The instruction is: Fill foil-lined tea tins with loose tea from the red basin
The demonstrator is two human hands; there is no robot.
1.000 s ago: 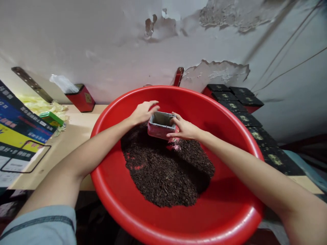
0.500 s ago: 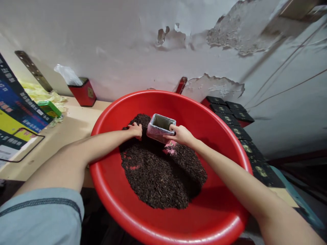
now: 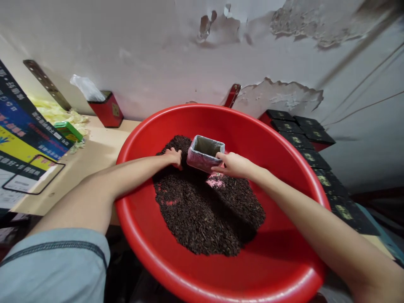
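Centre-left of frame: left hand [image 3: 173,157] on dark dry leaf-like shreds [image 3: 205,225], can't tell if grip is closed. Centre: grey-lined rectangular pink box [image 3: 202,162], seemingly unfilled, within round red plastic basin [image 3: 202,271]; right hand [image 3: 234,164] grips its right end. Plenty of shreds left loose.

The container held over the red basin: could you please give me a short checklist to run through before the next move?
1. Right hand gripping the container: ok, held at its right end.
2. Container mouth unobstructed: ok, uncovered, with only fingers at the rim.
3. Container bottom bare inside: cannot tell, hidden by its walls.
4. Left hand at the dark loose pile: ok, fingers touching it.
5. Left hand holding some of the pile: cannot tell, fingertips hidden.
6. Pile inside the red basin: ok, none seen over the rim.
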